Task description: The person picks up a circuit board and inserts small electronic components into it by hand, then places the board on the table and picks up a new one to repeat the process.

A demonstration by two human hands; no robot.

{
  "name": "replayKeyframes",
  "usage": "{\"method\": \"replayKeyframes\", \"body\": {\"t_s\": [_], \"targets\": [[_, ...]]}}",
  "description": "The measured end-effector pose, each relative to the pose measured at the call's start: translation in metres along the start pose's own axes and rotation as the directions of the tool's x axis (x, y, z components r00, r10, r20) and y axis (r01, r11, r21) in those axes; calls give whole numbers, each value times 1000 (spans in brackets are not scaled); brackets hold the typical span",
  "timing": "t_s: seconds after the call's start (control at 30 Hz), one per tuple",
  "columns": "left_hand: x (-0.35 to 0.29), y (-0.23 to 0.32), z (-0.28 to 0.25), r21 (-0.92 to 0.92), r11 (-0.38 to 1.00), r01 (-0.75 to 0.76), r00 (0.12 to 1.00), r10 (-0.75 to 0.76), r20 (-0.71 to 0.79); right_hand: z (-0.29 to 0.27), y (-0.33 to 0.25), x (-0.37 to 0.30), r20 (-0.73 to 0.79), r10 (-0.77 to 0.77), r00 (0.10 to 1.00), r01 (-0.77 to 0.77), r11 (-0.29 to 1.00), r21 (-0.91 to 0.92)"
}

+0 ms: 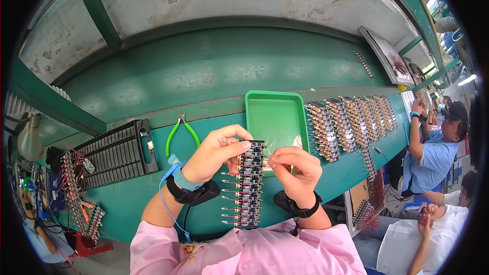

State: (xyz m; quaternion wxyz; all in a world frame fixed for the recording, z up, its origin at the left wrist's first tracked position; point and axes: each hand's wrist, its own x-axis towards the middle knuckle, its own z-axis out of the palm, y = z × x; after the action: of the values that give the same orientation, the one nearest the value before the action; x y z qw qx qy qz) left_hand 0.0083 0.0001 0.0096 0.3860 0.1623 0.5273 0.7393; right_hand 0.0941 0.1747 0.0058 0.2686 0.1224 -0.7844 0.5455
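A long black strip of joined circuit boards [248,188] stands in front of my chest, short red leads sticking out along its left side and small brass-coloured pins along its right. My left hand [214,155] grips its far end between thumb and fingers. Close beside that end, on the right, my right hand [299,170] is closed in a pinch; whatever its fingertips hold is too small to make out. Just beyond both hands lies a green tray [248,114] with thin pale offcuts in it. A blue wrist strap with a cord [165,193] circles my left wrist.
Green-handled cutters [170,141] lie left of the tray, near a black slotted rack [114,150]. Rows of finished-looking board strips [351,122] cover the bench at right. Wired boards [76,198] are heaped at left. People [433,158] sit along the right side.
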Motion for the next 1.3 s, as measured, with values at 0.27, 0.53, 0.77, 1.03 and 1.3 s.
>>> {"method": "replayKeyframes", "body": {"t_s": [0.27, 0.53, 0.77, 1.03, 1.3], "targets": [[0, -3, 0, -5, 1000, -4, 1000, 3, -9, 1, 1, -1, 12, -28, 1000, 28, 999, -28], [1, -3, 1, -14, 1000, -3, 1000, 3, -3, -1, -2, -1, 26, -68, 997, 70, 992, -102], [1, -3, 1, -12, 1000, -6, 1000, 6, 8, 0, -2, 0, 0, -49, 999, 49, 988, -146], [2, -6, 3, -19, 1000, -3, 999, 4, 50, -6, 5, -1, 52, 66, 996, -60, 991, -119], [4, -9, 1, -17, 1000, 2, 997, -1, 73, -4, 9, -2, -1, 85, 996, -85, 994, -67]]}}
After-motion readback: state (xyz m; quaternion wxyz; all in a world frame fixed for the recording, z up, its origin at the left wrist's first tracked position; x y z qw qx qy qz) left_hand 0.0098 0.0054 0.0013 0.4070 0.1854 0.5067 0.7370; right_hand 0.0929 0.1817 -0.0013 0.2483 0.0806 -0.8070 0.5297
